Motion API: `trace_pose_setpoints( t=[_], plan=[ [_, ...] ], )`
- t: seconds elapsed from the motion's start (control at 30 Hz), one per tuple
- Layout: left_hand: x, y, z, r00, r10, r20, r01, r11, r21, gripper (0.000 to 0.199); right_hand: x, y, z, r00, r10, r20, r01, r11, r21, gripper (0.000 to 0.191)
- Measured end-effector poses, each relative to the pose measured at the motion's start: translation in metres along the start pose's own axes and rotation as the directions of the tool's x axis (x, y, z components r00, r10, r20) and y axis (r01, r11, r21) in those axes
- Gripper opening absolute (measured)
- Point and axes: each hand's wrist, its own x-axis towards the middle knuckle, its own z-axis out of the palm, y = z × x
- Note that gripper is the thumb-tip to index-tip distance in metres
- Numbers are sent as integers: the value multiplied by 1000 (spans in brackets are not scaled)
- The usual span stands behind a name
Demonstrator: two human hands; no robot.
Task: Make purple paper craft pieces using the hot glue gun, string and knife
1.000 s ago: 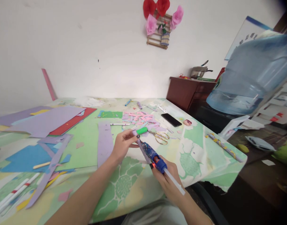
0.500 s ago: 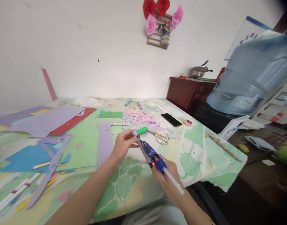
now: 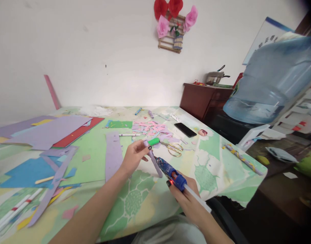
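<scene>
Between thumb and fingers, my left hand (image 3: 135, 155) pinches the upper end of a narrow purple paper strip (image 3: 155, 163), which slants down toward me. My right hand (image 3: 184, 196) is wrapped round a blue glue gun (image 3: 170, 172) with a red light on and a white glue stick (image 3: 198, 198) out of its back. The gun's nozzle is close to the strip; whether they touch I cannot tell. Just beyond my left fingertips lie a green-handled tool (image 3: 154, 141) and gold-handled scissors (image 3: 174, 149).
Colored paper sheets (image 3: 51, 130) and a long purple strip (image 3: 53, 186) cover the table's left. Pink and purple scraps (image 3: 150, 128), a white pen (image 3: 130, 135) and a black phone (image 3: 186, 129) lie farther back. A wrapped stick (image 3: 241, 158) is at right, near a water bottle (image 3: 272, 81).
My right hand and the glue gun have moved right and slightly toward me, showing more of the strip's lower end. My left hand holds the strip in nearly the same place.
</scene>
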Motion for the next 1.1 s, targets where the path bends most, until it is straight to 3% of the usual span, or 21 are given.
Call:
trace_pose_setpoints(
  t=[0.3, 0.5, 0.7, 0.8, 0.87, 0.97, 1.1],
  plan=[
    [2, -4, -1, 999, 9, 37, -10, 1000, 8, 28, 0, 0, -4, 1000, -23, -8, 23, 1000, -16, 21],
    [2, -2, -1, 1000, -8, 6, 9, 1000, -27, 29, 0, 1, -6, 999, -34, -18, 33, 998, -61, 22],
    [1, 1, -1, 1000, -25, -13, 24, 997, -70, 28, 3, 9, -21, 976, -12, -219, -49, 961, -273, 22],
    [1, 0, -2, 999, -23, -37, 19, 995, -102, 27, 10, 25, -40, 948, 42, -316, -193, 863, -467, 22],
    [1, -1, -3, 999, -24, -44, 18, 993, -121, 26, 16, 39, -57, 903, 96, -418, -352, 721, -596, 23],
    [2, -2, -3, 998, -23, -57, 15, 990, -140, 27, 24, 59, -82, 840, 160, -519, -512, 552, -658, 33],
    [3, -4, -3, 998, -21, -57, 11, 987, -162, 26, 30, 77, -97, 807, 220, -548, -575, 505, -644, 46]
  ],
)
